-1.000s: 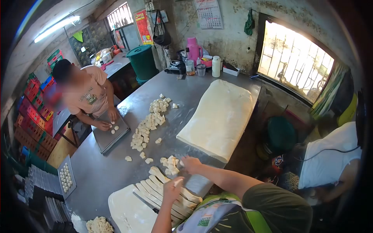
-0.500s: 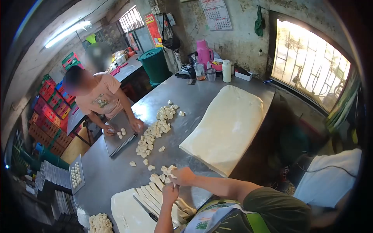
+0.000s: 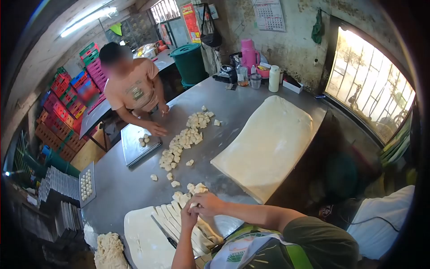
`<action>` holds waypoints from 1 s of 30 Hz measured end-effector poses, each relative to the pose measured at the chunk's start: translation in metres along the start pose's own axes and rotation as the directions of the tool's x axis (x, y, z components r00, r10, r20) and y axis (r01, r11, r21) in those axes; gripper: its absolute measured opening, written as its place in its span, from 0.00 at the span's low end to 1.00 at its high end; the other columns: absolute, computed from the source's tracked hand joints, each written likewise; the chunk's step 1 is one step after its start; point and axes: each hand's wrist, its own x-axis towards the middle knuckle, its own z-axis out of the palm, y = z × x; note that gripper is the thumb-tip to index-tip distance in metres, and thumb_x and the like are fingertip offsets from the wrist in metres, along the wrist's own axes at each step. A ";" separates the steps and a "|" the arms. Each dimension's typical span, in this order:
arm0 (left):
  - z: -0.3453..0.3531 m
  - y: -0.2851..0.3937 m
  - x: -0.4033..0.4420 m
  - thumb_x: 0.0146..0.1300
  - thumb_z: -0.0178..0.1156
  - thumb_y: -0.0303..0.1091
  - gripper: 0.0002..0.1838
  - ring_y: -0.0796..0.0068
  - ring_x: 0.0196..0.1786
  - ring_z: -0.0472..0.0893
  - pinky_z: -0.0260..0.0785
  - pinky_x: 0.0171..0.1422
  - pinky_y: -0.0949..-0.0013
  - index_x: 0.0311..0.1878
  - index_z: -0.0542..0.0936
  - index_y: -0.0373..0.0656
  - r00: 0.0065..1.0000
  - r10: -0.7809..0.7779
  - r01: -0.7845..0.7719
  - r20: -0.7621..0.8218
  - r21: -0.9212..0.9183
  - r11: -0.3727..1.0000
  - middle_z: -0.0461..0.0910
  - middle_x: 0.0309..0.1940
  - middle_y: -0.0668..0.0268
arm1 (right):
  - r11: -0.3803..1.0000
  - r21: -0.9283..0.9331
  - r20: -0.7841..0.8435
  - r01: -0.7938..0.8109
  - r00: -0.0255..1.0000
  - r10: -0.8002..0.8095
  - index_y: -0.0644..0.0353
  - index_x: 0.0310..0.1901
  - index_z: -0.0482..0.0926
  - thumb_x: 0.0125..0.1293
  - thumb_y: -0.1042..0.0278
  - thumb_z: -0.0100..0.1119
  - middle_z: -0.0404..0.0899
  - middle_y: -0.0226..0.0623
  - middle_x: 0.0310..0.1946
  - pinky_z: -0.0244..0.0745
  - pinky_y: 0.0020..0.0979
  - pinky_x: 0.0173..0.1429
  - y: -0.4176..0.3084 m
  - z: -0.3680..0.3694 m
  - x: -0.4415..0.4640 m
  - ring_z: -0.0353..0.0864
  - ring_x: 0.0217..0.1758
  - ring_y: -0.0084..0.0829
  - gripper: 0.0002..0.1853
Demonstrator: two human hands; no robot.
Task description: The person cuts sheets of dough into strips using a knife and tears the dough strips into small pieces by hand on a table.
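Note:
My right hand (image 3: 209,204) and my left hand (image 3: 189,218) meet above the cut dough, both with fingers closed. A pale bit of a dough strip (image 3: 193,206) shows between them. Most of that strip is hidden by my hands. Several cut dough strips (image 3: 166,216) lie side by side under and left of my hands, next to an uncut dough slab (image 3: 144,237). A knife (image 3: 162,229) with a dark handle rests across the dough, left of my left hand. Just beyond my fingers sit torn dough lumps (image 3: 197,188).
Dough pieces (image 3: 181,142) trail across the metal table (image 3: 121,186). A large dough slab (image 3: 268,143) lies at the right, a rough dough mass (image 3: 109,251) at the near left. Opposite, a co-worker (image 3: 134,87) stands by a tray (image 3: 130,145) holding dough balls.
My hands have drawn closer together over the dough. The co-worker has straightened up, and one of their hands has left the tray's dough balls. The view has shifted slightly.

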 end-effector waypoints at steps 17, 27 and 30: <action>-0.052 -0.046 0.018 0.64 0.59 0.27 0.18 0.56 0.41 0.85 0.75 0.45 0.62 0.56 0.79 0.36 0.967 0.200 -0.205 0.159 0.017 0.979 0.84 0.37 0.54 | 0.963 -0.267 0.028 -0.031 0.999 0.040 0.55 0.47 0.80 0.62 0.54 0.65 0.79 0.46 0.41 0.76 0.45 0.52 0.005 0.049 0.009 0.81 0.44 0.47 0.17; -0.042 0.006 -0.011 0.64 0.55 0.19 0.13 0.62 0.37 0.85 0.77 0.48 0.65 0.51 0.81 0.35 0.895 -0.006 -0.103 0.447 0.219 0.970 0.84 0.34 0.58 | 0.701 -0.535 -0.166 -0.472 0.872 0.460 0.59 0.45 0.80 0.62 0.53 0.65 0.79 0.46 0.42 0.77 0.44 0.49 0.045 0.002 -0.008 0.82 0.45 0.50 0.18; -0.030 0.026 -0.010 0.63 0.56 0.19 0.13 0.64 0.36 0.84 0.77 0.46 0.65 0.49 0.82 0.36 0.945 -0.164 0.208 0.283 -0.134 0.969 0.84 0.33 0.59 | 0.823 -0.475 -0.168 -0.311 0.950 0.262 0.60 0.44 0.80 0.62 0.54 0.65 0.80 0.45 0.42 0.77 0.45 0.48 0.039 0.004 -0.005 0.82 0.46 0.49 0.18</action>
